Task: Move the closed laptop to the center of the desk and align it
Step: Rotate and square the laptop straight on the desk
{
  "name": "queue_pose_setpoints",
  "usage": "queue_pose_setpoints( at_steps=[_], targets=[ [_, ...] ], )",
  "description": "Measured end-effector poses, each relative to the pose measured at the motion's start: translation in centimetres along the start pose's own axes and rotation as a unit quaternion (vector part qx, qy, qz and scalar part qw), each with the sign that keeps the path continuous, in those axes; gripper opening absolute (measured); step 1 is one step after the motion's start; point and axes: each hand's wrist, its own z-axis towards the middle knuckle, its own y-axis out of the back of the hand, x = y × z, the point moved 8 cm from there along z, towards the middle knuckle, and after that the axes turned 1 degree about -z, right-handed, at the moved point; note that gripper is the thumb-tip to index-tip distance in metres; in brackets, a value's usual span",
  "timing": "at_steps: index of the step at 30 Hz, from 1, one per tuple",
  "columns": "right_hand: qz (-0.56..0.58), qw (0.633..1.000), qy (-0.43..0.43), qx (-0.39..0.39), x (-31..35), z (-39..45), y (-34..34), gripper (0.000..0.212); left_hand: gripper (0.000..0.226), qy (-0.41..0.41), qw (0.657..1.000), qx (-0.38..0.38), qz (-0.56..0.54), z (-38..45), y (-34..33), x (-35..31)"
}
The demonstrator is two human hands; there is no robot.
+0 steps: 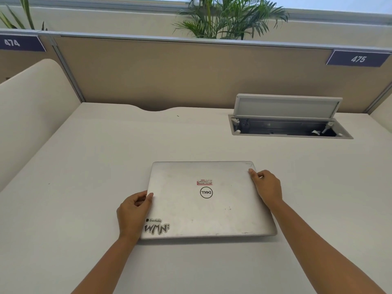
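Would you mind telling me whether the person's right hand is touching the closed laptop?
Touching. The head view shows the right hand wrapped over the right edge of the laptop, thumb tip resting on the lid near the far corner, no gap visible.

We looked from head height, forward and steeply down onto the tabletop (84, 166); close, wide-angle; partition (191, 77) ahead.

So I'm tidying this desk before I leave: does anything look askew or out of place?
The closed laptop lies slightly rotated, with both hands gripping its side edges. Behind it to the right, the desk's cable box lid stands propped open. Nothing looks spilled or damaged.
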Motion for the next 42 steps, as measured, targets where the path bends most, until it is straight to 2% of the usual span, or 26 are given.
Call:
queue_pose_setpoints(
  at_steps=[5, 14, 15, 18, 19, 23, 27, 31, 34, 36, 39, 40, 42],
  targets=[
    [0.053, 0.999, 0.006, -0.007, -0.4, -0.3, 0.4, 0.042, 0.023, -0.014, 1.0, 0.0, 0.009, 0.1, -0.1, 0.1],
    [0.11, 0.993, 0.02, 0.029, -1.0, -1.2, 0.5, 0.038, 0.022, -0.052, 0.999, -0.002, 0.017, 0.5, -0.1, 0.4],
    [0.113, 0.993, 0.02, 0.037, -1.0, -1.3, 0.4, 0.042, 0.023, -0.053, 0.998, -0.002, 0.014, 0.5, 0.0, 0.4],
    [0.123, 0.991, 0.029, 0.045, -0.5, -1.8, 0.7, 0.077, 0.032, -0.057, 0.998, 0.004, 0.005, 0.3, -0.1, 0.3],
    [0.127, 0.99, 0.03, 0.046, -0.3, -1.9, 0.8, 0.082, 0.036, -0.057, 0.998, 0.006, 0.002, 0.3, -0.2, 0.3],
    [0.123, 0.99, 0.03, 0.064, 0.3, -2.2, 0.7, 0.054, 0.04, -0.059, 0.998, 0.0, -0.002, 0.2, 0.0, 0.2],
    [0.107, 0.991, 0.038, 0.064, 0.2, -2.2, 0.6, 0.051, 0.034, -0.061, 0.998, 0.0, -0.008, 0.1, -0.1, 0.0],
    [0.087, 0.993, 0.04, 0.068, -0.2, -2.0, 0.6, 0.069, 0.043, -0.061, 0.998, 0.001, -0.013, 0.1, -0.1, 0.0],
    [0.076, 0.994, 0.034, 0.072, -0.6, -1.8, 0.5, 0.091, 0.042, -0.06, 0.998, 0.0, -0.007, 0.2, 0.0, 0.2],
    [0.071, 0.995, 0.027, 0.07, -0.5, -1.8, 0.6, 0.079, 0.04, -0.056, 0.998, 0.001, -0.006, 0.2, 0.0, 0.2],
    [0.073, 0.995, 0.023, 0.071, 0.3, -2.3, 0.8, 0.026, 0.043, -0.043, 0.999, 0.003, -0.014, 0.2, -0.1, 0.3],
    [0.076, 0.994, 0.026, 0.069, 0.5, -2.3, 0.9, 0.016, 0.044, -0.041, 0.999, 0.003, -0.013, 0.1, -0.1, 0.3],
    [0.075, 0.994, 0.037, 0.066, 0.7, -2.5, 1.0, 0.014, 0.045, -0.041, 0.999, 0.003, -0.008, 0.1, 0.0, 0.2]
  ],
)
